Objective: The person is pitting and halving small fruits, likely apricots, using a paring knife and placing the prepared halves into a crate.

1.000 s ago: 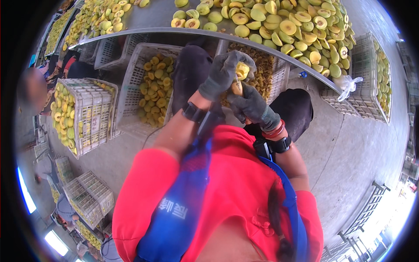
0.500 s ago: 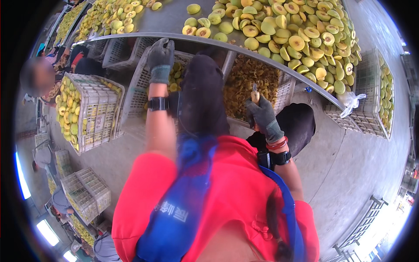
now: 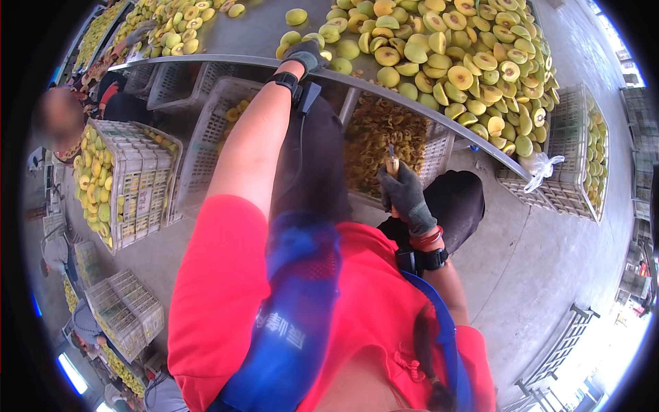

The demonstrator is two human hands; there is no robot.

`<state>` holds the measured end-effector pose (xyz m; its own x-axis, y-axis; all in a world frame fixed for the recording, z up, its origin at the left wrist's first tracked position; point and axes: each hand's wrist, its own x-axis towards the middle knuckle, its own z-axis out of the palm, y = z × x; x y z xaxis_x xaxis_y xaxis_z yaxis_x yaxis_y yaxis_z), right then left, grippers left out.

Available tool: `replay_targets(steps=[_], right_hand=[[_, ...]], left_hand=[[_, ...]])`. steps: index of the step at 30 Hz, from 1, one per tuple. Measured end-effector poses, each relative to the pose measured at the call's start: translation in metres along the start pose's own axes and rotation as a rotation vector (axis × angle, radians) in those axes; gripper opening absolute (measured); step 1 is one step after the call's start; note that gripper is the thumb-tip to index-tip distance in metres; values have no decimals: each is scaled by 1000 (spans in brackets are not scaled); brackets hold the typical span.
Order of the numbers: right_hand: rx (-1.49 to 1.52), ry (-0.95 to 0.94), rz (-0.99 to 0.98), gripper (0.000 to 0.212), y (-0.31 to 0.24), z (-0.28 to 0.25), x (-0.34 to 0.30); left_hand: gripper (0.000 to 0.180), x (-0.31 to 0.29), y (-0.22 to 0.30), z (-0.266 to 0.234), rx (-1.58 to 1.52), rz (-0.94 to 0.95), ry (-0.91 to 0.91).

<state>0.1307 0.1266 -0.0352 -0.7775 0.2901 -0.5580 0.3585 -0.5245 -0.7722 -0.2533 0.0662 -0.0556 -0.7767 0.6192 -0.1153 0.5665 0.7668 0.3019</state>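
Observation:
My left hand, in a grey glove, reaches over the metal table's near edge to a few yellow-green fruit halves, peach-like with brown centres. Its fingers are partly hidden and blurred, so a grip on any fruit cannot be made out. My right hand, also gloved, is closed round a small wooden-handled tool with a narrow metal tip pointing away from me. That hand is above my right thigh, just nearer than a crate of brown scooped-out scraps. A large heap of fruit halves covers the table's right part.
The table's metal rim crosses ahead of me. Under it, left of my knee, stands a crate with some fruit. Full crates stand at left and right. A plastic bag hangs at the table corner. Another person sits at left.
My left hand has moved from above the crate under the table, up and right over the rim to the fruit. My right hand keeps the tool, nearly still. The view has shifted slightly.

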Motion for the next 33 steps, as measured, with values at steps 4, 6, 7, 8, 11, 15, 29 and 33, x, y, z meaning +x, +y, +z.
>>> replay_targets(steps=[4,6,7,8,11,15,29,33], right_hand=[[101,-54,-4,14,1,0,7],[-363,105,-354,13,-12,8,-2],[-357,108,-352,13,-18,14,-4],[-363,94,-384,13,-25,20,-5],[-306,69,-421,12,-42,34,-13],[-276,87,-504,11,-52,42,-20],[-367,137,-607,11,-34,37,-18],[-195,36,-476,12,-44,41,-27]], left_hand=[[60,-10,5,8,-335,111,66],[50,-52,56,-16,-1030,177,-116],[50,-74,67,-25,-1027,178,-122],[43,-96,74,-34,-1082,268,-98],[33,-142,101,-30,-1230,328,-97],[35,-179,122,-21,-1162,454,-1],[33,-213,155,-1,-1204,496,266],[30,-212,152,4,-1194,533,284]])
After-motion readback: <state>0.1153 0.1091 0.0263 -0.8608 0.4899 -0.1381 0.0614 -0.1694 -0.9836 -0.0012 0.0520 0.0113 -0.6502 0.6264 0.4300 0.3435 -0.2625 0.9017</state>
